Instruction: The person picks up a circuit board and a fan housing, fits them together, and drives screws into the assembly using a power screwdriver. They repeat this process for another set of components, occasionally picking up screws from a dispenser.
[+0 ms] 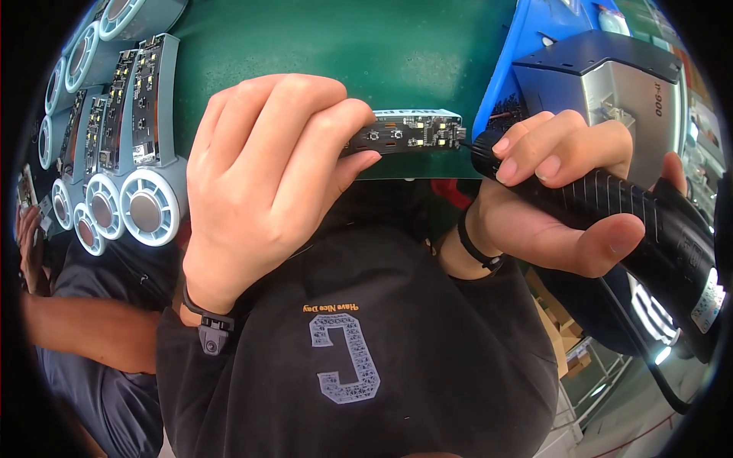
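Note:
My left hand (267, 175) is closed round one end of a narrow light-blue housing with a black circuit board (439, 131) on its front, held above the near edge of the green mat. Small white parts and two round buttons show on the board; its left end is hidden behind my fingers. In my right hand (565, 156) is a black electric screwdriver (603, 195), lying slantwise with fingers and thumb around it. Its thin bit points left at the board's right end; whether it touches a screw there I cannot tell.
Several light-blue housings (169, 99) with round ringed ends and circuit boards stand at the left of the green mat (321, 46). A blue bin (504, 65) and a silver-and-black box (634, 95) are at the right. Another person's arm (92, 332) shows at the far left.

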Action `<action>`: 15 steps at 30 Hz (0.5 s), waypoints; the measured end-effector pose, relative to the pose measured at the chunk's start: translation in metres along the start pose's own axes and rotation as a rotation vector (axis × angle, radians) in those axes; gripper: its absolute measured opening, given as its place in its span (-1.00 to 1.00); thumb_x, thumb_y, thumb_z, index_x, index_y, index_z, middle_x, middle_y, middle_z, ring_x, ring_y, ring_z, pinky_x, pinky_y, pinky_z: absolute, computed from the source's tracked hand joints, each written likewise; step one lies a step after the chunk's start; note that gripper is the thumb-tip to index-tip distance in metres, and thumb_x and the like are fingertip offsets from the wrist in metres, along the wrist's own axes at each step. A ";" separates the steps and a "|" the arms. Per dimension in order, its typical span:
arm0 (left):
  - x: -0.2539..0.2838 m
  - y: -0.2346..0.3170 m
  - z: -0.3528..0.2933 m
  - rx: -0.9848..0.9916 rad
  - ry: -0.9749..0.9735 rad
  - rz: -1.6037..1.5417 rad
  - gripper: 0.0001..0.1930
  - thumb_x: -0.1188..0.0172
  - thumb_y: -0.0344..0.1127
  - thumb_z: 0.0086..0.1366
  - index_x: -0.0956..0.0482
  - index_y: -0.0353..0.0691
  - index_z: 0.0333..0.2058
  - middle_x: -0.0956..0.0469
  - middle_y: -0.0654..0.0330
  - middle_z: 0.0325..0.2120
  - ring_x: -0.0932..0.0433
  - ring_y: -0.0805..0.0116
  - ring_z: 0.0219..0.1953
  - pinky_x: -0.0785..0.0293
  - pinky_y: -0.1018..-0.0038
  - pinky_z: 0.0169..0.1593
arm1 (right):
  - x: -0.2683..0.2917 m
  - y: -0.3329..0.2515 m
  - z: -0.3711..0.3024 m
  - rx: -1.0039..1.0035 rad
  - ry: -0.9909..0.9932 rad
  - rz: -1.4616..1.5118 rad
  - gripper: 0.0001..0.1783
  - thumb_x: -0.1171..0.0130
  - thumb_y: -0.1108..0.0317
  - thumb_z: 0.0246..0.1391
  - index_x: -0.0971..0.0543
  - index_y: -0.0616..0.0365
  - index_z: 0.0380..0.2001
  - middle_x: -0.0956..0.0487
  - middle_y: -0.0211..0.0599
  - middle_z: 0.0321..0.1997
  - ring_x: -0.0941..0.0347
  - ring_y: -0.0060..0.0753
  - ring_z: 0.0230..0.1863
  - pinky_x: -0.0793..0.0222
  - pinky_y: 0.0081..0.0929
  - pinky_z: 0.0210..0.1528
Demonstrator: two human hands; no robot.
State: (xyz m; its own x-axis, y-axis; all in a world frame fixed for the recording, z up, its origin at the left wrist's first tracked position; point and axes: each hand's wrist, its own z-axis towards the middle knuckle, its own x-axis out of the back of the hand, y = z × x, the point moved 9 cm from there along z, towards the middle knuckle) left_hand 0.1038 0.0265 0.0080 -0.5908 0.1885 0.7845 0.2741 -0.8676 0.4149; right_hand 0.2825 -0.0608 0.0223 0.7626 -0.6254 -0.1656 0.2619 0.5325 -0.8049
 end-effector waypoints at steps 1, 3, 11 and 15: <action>0.000 0.000 -0.001 -0.009 -0.007 -0.011 -0.64 -0.54 -0.33 0.05 -0.68 -0.25 -0.17 -0.60 0.17 -0.25 -0.57 0.12 -0.23 -0.52 0.26 -0.19 | -0.001 0.000 -0.001 0.006 0.005 0.008 -0.23 0.20 -0.32 0.48 -0.11 0.02 0.44 -0.34 -0.22 -0.51 -0.25 -0.37 -0.75 -0.36 -0.34 -0.74; 0.000 0.000 -0.001 -0.028 -0.022 -0.034 -0.64 -0.54 -0.36 0.03 -0.68 -0.25 -0.17 -0.60 0.16 -0.25 -0.56 0.11 -0.22 -0.51 0.26 -0.19 | -0.002 -0.001 -0.003 0.017 0.016 0.025 -0.23 0.19 -0.32 0.48 -0.12 0.02 0.44 -0.34 -0.21 -0.50 -0.25 -0.37 -0.75 -0.36 -0.33 -0.73; -0.001 0.002 0.002 -0.022 -0.028 -0.092 -0.60 -0.59 -0.48 -0.08 -0.74 -0.24 -0.19 -0.54 0.18 -0.32 -0.53 0.13 -0.26 -0.43 0.28 -0.33 | 0.004 -0.009 -0.002 0.067 0.056 0.078 -0.23 0.13 -0.31 0.45 -0.14 0.02 0.43 -0.35 -0.20 -0.48 -0.24 -0.37 -0.74 -0.35 -0.28 -0.73; -0.004 0.001 0.007 0.023 -0.088 -0.115 -0.61 -0.59 -0.50 -0.08 -0.77 -0.23 -0.19 -0.52 0.19 -0.34 -0.52 0.15 -0.26 -0.38 0.29 -0.38 | 0.016 -0.053 0.006 0.154 -0.025 0.036 -0.27 0.09 -0.29 0.43 -0.28 0.07 0.34 -0.34 -0.27 -0.47 -0.24 -0.42 -0.70 -0.35 -0.32 -0.66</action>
State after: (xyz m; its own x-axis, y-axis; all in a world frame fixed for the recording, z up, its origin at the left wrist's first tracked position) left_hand 0.1123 0.0281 0.0082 -0.5506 0.3264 0.7683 0.2267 -0.8273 0.5139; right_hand 0.2844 -0.0961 0.0659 0.7874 -0.5906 -0.1768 0.3204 0.6370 -0.7012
